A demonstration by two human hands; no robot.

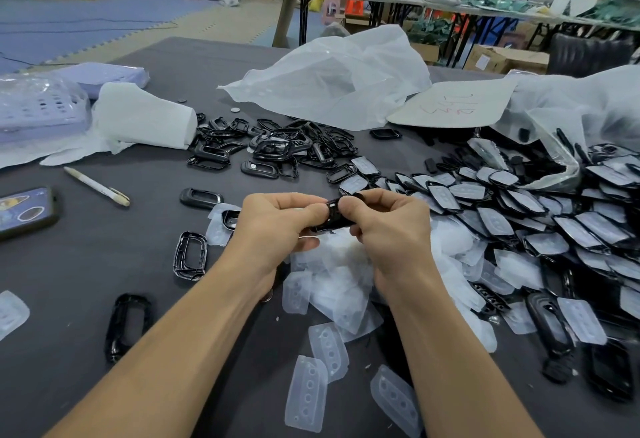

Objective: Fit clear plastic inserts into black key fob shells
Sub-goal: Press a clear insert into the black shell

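Your two bare forearms reach forward over loose, translucent clear plastic inserts (306, 392) scattered on the dark grey tabletop (86, 264). Your left hand (273, 223) and right hand (388, 226) both pinch one black oval key fob shell (334, 217) between curled fingers (349, 210), just above the insert heap; whether its insert is seated is hidden. Many fitted shells (519, 216) overlap in rows to your right, so much looks done, though a pile of empty black shells (277, 146) waits beyond. A white plastic bag (571, 119) at far right spills black parts; the lavender perforated basket (38, 108) at left hides its contents.
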